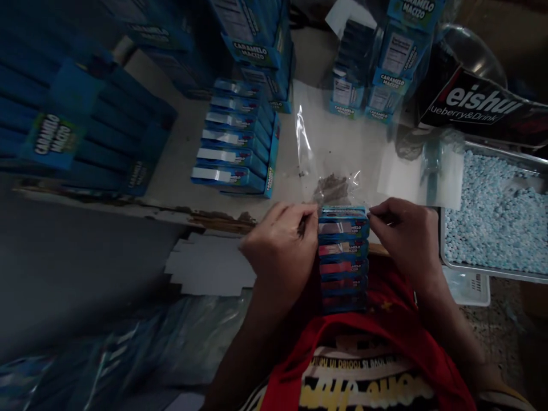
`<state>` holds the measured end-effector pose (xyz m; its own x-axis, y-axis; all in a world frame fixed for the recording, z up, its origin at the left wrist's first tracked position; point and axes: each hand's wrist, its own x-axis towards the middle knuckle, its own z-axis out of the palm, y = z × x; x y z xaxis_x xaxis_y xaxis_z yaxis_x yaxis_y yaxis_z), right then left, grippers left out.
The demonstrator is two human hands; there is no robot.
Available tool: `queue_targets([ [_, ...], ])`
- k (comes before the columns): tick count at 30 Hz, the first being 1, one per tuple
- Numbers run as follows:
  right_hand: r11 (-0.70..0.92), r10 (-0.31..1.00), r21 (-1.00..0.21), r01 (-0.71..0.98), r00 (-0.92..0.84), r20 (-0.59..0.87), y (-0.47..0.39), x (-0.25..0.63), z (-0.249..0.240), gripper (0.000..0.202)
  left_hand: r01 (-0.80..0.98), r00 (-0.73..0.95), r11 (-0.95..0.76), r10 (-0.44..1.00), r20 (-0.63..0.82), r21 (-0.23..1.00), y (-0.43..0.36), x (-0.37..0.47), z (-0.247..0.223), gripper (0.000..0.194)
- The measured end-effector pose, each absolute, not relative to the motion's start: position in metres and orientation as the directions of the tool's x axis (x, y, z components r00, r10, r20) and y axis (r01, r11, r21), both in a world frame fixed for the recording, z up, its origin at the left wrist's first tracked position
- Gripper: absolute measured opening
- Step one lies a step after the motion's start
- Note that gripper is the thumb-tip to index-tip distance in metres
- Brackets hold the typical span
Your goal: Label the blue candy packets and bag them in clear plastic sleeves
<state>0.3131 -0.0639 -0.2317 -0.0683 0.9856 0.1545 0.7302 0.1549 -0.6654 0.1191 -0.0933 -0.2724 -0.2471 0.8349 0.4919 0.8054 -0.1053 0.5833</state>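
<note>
A row of small blue candy boxes (343,248) sits close against my body inside a clear plastic bag (306,151). The bag's loose end stretches away over the table. My left hand (285,237) is closed in a pinch at the upper left corner of the boxes, apparently on the bag's film. On the opposite corner, my right hand (400,234) pinches the film between thumb and forefinger. Left of the bag, another display tray of blue candy boxes (233,140) stands on the table, its lower boxes facing me.
Stacked blue candy cartons (55,125) fill the left side. More wrapped packs (387,74) stand at the back. At right are a black printed carton (479,108) and a metal tray (445,240) of pale blue candies. The white table (291,171) has a worn front edge.
</note>
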Motion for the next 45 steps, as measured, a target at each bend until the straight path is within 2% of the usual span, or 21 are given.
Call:
queue_targets([
  [4, 0.229, 0.963, -0.525, 0.82, -0.111, 0.247, -0.081, 0.31, -0.227, 0.016, 0.789, -0.256, -0.155, 0.796, 0.548, 0.595, -0.103, 0.124, -0.28, 0.013],
  [7, 0.244, 0.947, -0.488, 0.838, -0.099, 0.305, -0.092, 0.308, -0.231, 0.016, 0.777, -0.238, -0.219, 0.767, 0.596, 0.591, -0.111, 0.122, -0.288, 0.016],
  [11, 0.377, 0.847, -0.447, 0.811, -0.107, 0.521, -0.096, 0.308, -0.246, 0.014, 0.736, -0.215, -0.311, 0.735, 0.643, 0.601, -0.118, 0.119, -0.298, 0.027],
  [14, 0.411, 0.806, -0.449, 0.794, -0.087, 0.585, -0.088, 0.308, -0.255, 0.016, 0.751, -0.224, -0.258, 0.765, 0.603, 0.607, -0.11, 0.124, -0.297, 0.02],
  [18, 0.304, 0.868, -0.588, 0.75, 0.036, 0.496, -0.076, 0.307, -0.254, 0.019, 0.79, -0.224, -0.146, 0.835, 0.503, 0.595, -0.095, 0.134, -0.286, 0.019],
  [20, 0.338, 0.837, -0.578, 0.742, 0.043, 0.545, -0.074, 0.306, -0.256, 0.021, 0.798, -0.234, -0.087, 0.867, 0.44, 0.596, -0.092, 0.137, -0.281, 0.022],
  [24, 0.425, 0.744, -0.476, 0.77, 0.002, 0.668, -0.067, 0.31, -0.27, 0.023, 0.794, -0.235, -0.007, 0.919, 0.318, 0.608, -0.079, 0.14, -0.279, 0.021],
  [30, 0.25, 0.865, -0.376, 0.892, -0.031, 0.501, -0.039, 0.325, -0.283, 0.024, 0.834, -0.167, -0.008, 0.95, 0.266, 0.552, -0.035, 0.147, -0.289, 0.018],
  [32, 0.215, 0.883, -0.349, 0.912, -0.029, 0.468, -0.034, 0.327, -0.283, 0.024, 0.821, -0.139, -0.044, 0.952, 0.274, 0.57, -0.026, 0.147, -0.29, 0.019],
  [37, 0.254, 0.886, -0.328, 0.91, -0.083, 0.456, -0.044, 0.323, -0.271, 0.024, 0.716, -0.139, -0.108, 0.946, 0.293, 0.69, -0.027, 0.135, -0.282, 0.018],
  [40, 0.278, 0.907, -0.342, 0.898, -0.128, 0.401, -0.051, 0.32, -0.26, 0.02, 0.72, -0.108, -0.113, 0.956, 0.272, 0.685, -0.033, 0.12, -0.272, 0.011],
  [45, 0.281, 0.922, -0.385, 0.879, -0.136, 0.362, -0.056, 0.325, -0.262, 0.014, 0.728, 0.106, -0.248, 0.962, 0.253, 0.639, -0.042, 0.099, -0.272, 0.008],
])
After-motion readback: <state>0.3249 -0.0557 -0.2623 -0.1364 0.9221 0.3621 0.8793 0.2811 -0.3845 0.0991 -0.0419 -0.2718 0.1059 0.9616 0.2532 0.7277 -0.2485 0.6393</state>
